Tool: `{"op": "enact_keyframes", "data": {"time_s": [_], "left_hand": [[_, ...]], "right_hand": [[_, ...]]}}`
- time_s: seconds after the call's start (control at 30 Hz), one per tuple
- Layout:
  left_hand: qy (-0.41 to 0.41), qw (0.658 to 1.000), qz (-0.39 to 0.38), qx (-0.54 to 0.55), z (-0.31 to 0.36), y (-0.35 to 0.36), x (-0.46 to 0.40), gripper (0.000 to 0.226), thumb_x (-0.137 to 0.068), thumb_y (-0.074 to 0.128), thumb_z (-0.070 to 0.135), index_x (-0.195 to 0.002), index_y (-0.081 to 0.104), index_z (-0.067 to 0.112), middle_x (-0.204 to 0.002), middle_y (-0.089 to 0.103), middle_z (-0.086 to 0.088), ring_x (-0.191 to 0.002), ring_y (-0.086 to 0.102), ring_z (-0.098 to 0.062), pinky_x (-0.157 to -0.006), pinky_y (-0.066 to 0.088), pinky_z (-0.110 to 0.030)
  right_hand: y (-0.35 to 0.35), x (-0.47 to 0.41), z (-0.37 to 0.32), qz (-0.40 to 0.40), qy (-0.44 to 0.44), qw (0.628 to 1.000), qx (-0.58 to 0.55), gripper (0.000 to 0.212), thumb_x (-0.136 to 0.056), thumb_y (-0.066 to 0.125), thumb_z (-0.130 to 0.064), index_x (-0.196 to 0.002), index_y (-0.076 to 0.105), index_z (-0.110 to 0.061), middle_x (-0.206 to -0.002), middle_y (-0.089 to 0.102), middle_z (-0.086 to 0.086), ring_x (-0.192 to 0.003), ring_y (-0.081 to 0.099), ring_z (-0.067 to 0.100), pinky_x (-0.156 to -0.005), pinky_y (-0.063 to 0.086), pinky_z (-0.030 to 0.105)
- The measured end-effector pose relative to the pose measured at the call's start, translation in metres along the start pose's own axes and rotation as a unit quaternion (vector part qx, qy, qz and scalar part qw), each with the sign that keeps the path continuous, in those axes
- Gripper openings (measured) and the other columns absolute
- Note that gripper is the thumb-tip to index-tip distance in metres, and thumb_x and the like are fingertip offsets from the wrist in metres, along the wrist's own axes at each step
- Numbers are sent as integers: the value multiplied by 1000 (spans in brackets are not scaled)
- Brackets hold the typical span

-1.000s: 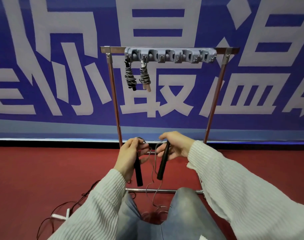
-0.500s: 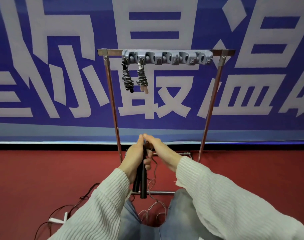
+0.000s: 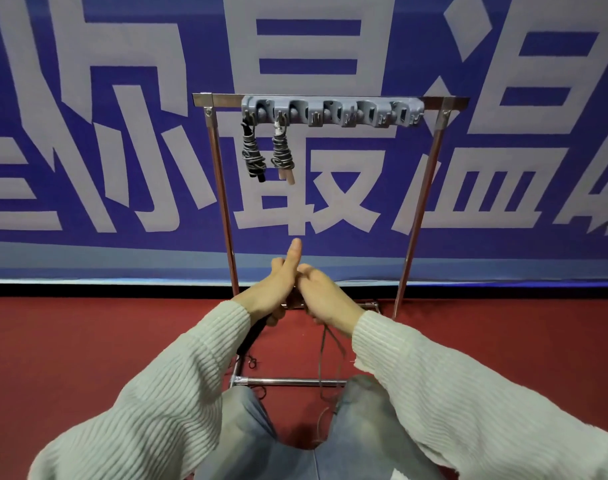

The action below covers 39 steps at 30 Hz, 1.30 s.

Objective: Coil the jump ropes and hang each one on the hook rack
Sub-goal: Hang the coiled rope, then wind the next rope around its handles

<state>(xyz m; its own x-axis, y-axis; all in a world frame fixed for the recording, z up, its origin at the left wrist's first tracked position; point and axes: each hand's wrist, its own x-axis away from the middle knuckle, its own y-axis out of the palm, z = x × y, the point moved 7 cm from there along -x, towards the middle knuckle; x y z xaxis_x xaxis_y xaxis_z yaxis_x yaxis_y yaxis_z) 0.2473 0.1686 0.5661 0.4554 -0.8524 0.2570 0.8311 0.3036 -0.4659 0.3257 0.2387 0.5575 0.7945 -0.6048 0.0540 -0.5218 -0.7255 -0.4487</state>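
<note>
Nearest, at six o'clock, the knees [image 3: 361, 410] in jeans frame a gap where the thin cord [image 3: 321, 358] of the jump rope hangs slack and trails to the red floor [image 3: 87, 341], crossing the stand's low front bar [image 3: 288, 381]. Just above, at the middle of the view, the two hands meet. The left hand [image 3: 271, 296] curls round the black handles [image 3: 252, 336], which poke out below its palm toward seven o'clock, with its thumb standing straight up toward twelve. The right hand [image 3: 325, 299] presses against it from the three o'clock side, fingers curled in toward the top of the handles; the cord drops from under it, so it seems to pinch the cord, though its fingertips are hidden. To do this step well, I judge the left hand should keep both handles flat together as a core while the right feeds the cord round them in tight, even turns, drawing the slack up clear of the front bar so it does not snag, and leaving a short loop for hanging. Farther off, at twelve o'clock, the grey hook rack [image 3: 333, 112] tops the metal stand [image 3: 423, 202]; two coiled ropes already hang at its eleven o'clock end, one with black handles [image 3: 252, 154] and one with wooden handles [image 3: 283, 154]. The next hook to their right looks free. Behind stands a blue banner [image 3: 87, 98].
</note>
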Motion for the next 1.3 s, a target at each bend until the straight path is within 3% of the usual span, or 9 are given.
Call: {"op": "enact_keyframes", "data": {"time_s": [0.13,0.33,0.6,0.77,0.9,1.0,1.1,1.17,1.3], "left_hand": [[9,1000,-3,-12,6,7,-2,110,-65,13,105,-136,40,26,-76,70,-6,-63,51,-18,-60,47,-34],[85,989,65,-100,14,4,11,80,-90,26,83,-149,26,29,-109,71,1,-84,64,-13,-72,46,-31],[199,931,115,-286,-9,11,19,27,-104,50,41,-121,47,20,-76,55,9,-64,52,-13,-62,37,-35],[112,990,-15,81,-8,9,25,47,-101,49,51,-111,55,5,-62,39,6,-45,29,-12,-44,26,-25],[34,921,-105,374,-8,-4,51,51,-101,44,54,-124,62,12,-67,29,4,-45,16,-5,-35,17,-14],[41,886,-95,451,3,-12,56,49,-101,45,53,-121,61,11,-67,32,3,-42,19,-3,-32,18,-14],[71,943,23,323,6,-14,34,44,-107,43,46,-116,59,7,-66,42,1,-44,28,-10,-38,24,-19],[104,984,139,34,5,-23,21,37,-108,42,42,-114,56,8,-69,55,-1,-51,50,-20,-47,36,-29],[197,879,82,-426,-4,8,28,29,-106,35,48,-125,42,28,-102,71,-11,-92,66,-39,-70,45,-41]], "right_hand": [[10,-1,7,31,56,983,-170,32,-104,41,-38,-107,66,-18,-64,45,1,-44,29,10,-43,22,22],[-4,-6,8,94,37,975,-197,33,-104,49,-31,-84,67,-11,-64,59,3,-50,49,13,-48,36,23],[-41,-13,7,57,70,982,-165,33,-107,48,-34,-94,66,-10,-56,46,-2,-38,26,7,-37,20,19],[-53,-9,0,-19,12,983,-184,42,-99,56,-55,-107,70,-15,-65,37,-4,-49,23,8,-44,19,22],[-72,5,-1,13,-136,991,-12,24,-106,50,-40,-111,71,-30,-69,52,-3,-58,43,13,-57,38,28],[-66,14,5,68,-180,949,251,30,-108,37,-46,-130,58,-42,-103,73,-5,-94,66,21,-80,52,42],[-37,22,-7,50,-158,890,425,30,-109,31,-42,-120,55,-29,-107,71,5,-98,65,37,-77,51,46],[-21,28,-29,-9,-157,837,525,30,-108,34,-38,-104,56,-19,-99,66,10,-89,62,39,-69,45,42],[-37,32,-75,-126,-166,827,522,34,-106,42,-37,-93,64,-14,-91,67,4,-82,60,26,-72,48,39]]}}
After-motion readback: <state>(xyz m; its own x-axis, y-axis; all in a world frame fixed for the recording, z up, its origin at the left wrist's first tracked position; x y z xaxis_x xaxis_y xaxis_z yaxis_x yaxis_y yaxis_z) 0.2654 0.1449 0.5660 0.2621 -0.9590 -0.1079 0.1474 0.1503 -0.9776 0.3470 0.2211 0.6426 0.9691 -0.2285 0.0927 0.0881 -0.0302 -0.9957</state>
